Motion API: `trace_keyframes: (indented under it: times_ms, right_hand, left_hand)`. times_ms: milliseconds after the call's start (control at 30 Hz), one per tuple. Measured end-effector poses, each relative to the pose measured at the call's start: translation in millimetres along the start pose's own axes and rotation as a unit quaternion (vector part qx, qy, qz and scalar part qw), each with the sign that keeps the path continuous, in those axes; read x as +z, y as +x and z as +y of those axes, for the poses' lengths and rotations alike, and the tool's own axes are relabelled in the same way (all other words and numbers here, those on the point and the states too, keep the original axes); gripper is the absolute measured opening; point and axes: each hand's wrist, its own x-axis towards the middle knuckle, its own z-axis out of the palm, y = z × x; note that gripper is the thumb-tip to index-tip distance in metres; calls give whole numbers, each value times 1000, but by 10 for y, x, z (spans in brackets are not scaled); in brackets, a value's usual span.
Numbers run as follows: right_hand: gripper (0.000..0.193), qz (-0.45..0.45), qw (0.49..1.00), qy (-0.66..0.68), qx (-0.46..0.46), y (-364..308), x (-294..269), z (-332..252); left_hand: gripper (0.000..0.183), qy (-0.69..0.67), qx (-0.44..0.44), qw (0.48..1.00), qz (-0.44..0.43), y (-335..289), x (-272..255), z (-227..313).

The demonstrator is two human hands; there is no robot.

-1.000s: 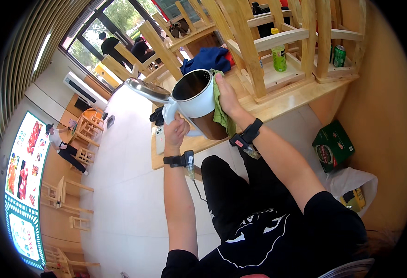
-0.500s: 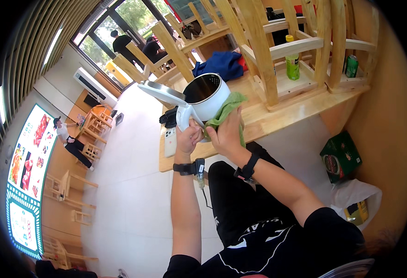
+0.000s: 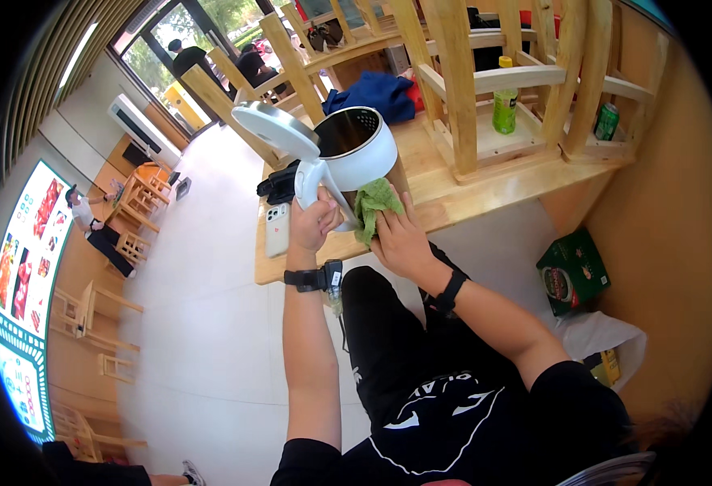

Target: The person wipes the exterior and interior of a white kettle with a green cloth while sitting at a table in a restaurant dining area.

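Observation:
A white electric kettle [image 3: 364, 166] is held up at the table's near edge, its lid [image 3: 279, 130] swung open and its metal inside showing. My left hand [image 3: 315, 223] is closed around the handle. My right hand [image 3: 408, 243] presses a crumpled green cloth [image 3: 374, 202] against the kettle's lower side, on the face toward me. The fingers of that hand lie over the cloth, and part of the kettle is hidden behind them.
On the wooden table [image 3: 445, 212] are a phone [image 3: 277, 235], a black object [image 3: 279, 185] and a dark blue cloth [image 3: 369, 95]. Wooden stools [image 3: 453, 89] stand upturned there, with a green bottle [image 3: 504, 112] and a can [image 3: 606, 121]. A green box [image 3: 575, 271] sits on the floor.
My right hand and the cloth have shifted around the kettle's side toward the handle, and the cloth is more bunched up. My left hand keeps its hold. The whole view has shifted slightly.

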Motion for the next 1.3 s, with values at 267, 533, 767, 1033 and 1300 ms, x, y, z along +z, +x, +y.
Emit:
trace_keyframes:
  times_ms: [267, 533, 767, 1033, 1300]
  right_hand:
    - [67, -104, 991, 21, 80, -223, -62, 92]
    - [85, -15, 974, 166, 150, 308, 31, 434]
    - [48, 6, 950, 313, 14, 1544, -389, 557]
    - [46, 25, 977, 157, -145, 1333, -376, 735]
    - [77, -3, 982, 112, -149, 1177, -610, 710]
  left_hand:
    - [12, 7, -1, 999, 40, -4, 88, -1]
    - [14, 1, -12, 998, 53, -67, 16, -5]
    - [17, -37, -35, 998, 32, -81, 50, 53]
    - [19, -37, -42, 998, -12, -14, -10, 117]
    - [17, -39, -61, 996, -44, 55, -201, 117]
